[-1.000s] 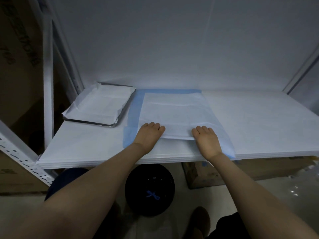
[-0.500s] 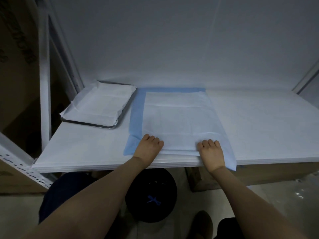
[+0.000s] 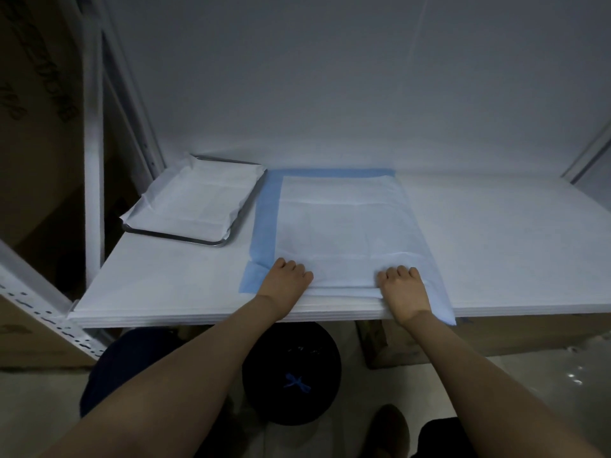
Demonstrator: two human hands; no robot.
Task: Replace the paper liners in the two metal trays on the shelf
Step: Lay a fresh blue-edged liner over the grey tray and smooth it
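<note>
Below the shelf (image 3: pixel 165 292) edge sits a black bin (image 3: pixel 291 371) on the floor. At the front edge, left hand (image 3: pixel 284 284) and right hand (image 3: pixel 403 292) lie knuckles up on the near end of the white liner (image 3: pixel 347 226), fingers curled onto the paper; whether they pinch it I cannot tell. The liner rests on a blue sheet (image 3: pixel 264 219). Farther left, a paper-lined tray (image 3: pixel 211 241) stands just beside it
</note>
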